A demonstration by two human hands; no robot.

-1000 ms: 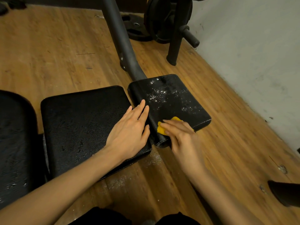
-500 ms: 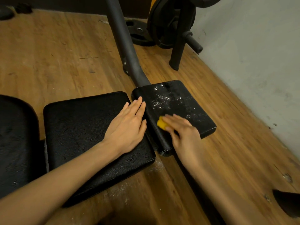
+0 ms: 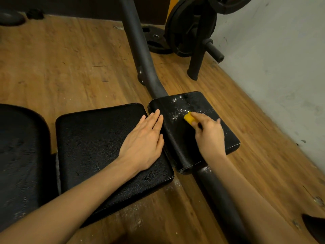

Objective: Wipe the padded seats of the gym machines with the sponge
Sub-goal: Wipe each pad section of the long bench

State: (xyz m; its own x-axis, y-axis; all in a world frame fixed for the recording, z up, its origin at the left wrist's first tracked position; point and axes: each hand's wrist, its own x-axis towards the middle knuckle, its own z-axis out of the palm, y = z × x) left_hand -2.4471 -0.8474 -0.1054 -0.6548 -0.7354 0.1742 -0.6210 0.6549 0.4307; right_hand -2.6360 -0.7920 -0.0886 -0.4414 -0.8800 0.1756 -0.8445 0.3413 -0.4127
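Observation:
A small black padded seat [image 3: 177, 138] sits at centre right, flecked with white foam near its far end. My right hand [image 3: 209, 136] presses a yellow sponge [image 3: 189, 118] onto its middle, fingers closed around the sponge. Left of it lies a larger black padded seat [image 3: 98, 143]. My left hand [image 3: 146, 141] rests flat on the larger seat's right edge, fingers together, fingertips reaching the gap between the two pads. A third black pad [image 3: 19, 155] shows at the far left.
A dark metal frame tube [image 3: 139, 50] runs from the back, under the small pad, toward me. Weight plates [image 3: 190, 29] on a stand are at the back right. A grey wall [image 3: 281, 67] borders the wooden floor [image 3: 61, 67] on the right.
My right hand has slid the sponge from the small pad's near left edge up toward its middle and the foam. My left hand stays flat on the larger seat.

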